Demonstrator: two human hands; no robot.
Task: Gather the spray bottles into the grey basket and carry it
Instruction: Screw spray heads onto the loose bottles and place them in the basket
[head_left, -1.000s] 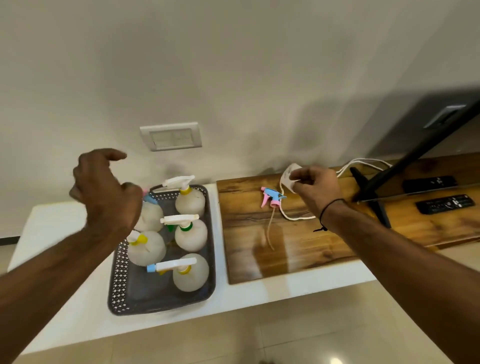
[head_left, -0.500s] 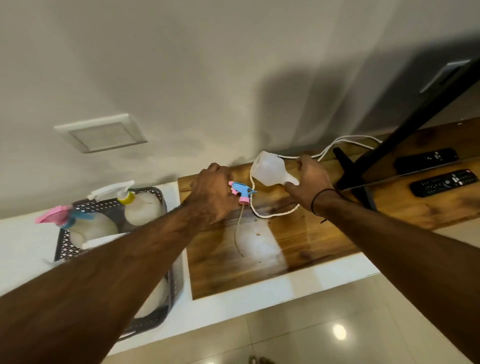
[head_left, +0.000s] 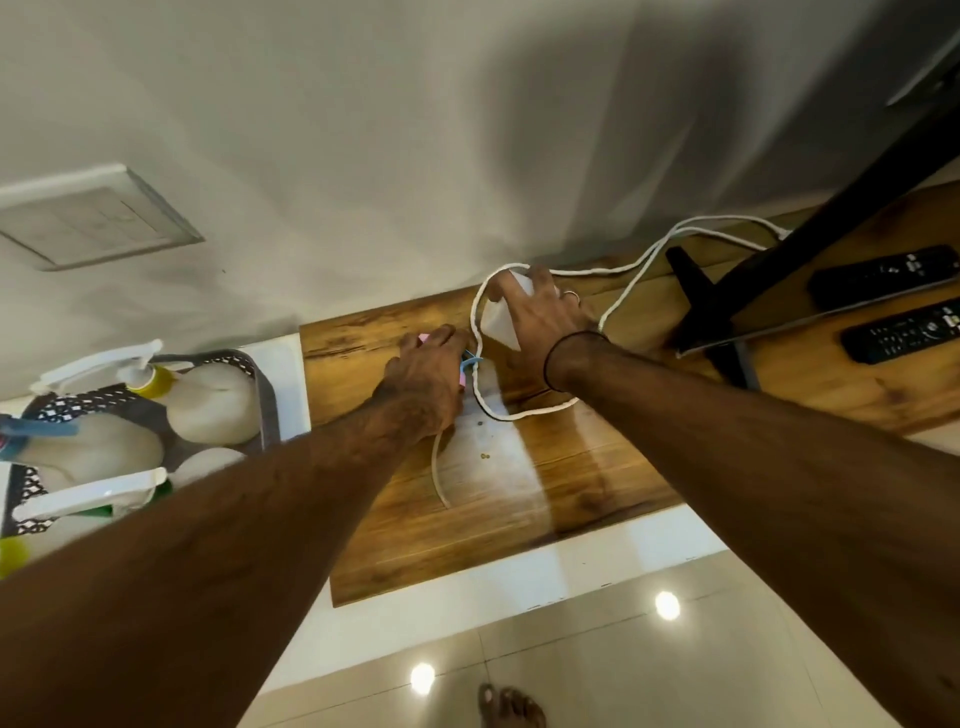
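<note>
On the wooden board (head_left: 545, 499), my left hand (head_left: 423, 382) covers and grips a pink and blue spray head (head_left: 470, 364); its thin dip tube (head_left: 439, 475) trails toward me. My right hand (head_left: 540, 312) holds a translucent white bottle body (head_left: 498, 322) just right of it, tilted. The grey basket (head_left: 267, 410) stands at the left on the white counter, holding several round white spray bottles (head_left: 215, 397) with coloured collars. My left forearm hides part of the basket.
A white cable (head_left: 639, 260) loops over the board around the bottle. A black TV stand leg (head_left: 711, 322) and two black remotes (head_left: 901, 332) sit at the right. A switch plate (head_left: 88, 221) is on the wall. Tiled floor and my bare foot (head_left: 511, 709) lie below.
My left hand left the basket, crossed to the board and closed over the spray head. My right hand lifted the bottle body, then lowered it nearer the board. The view swung right and closer.
</note>
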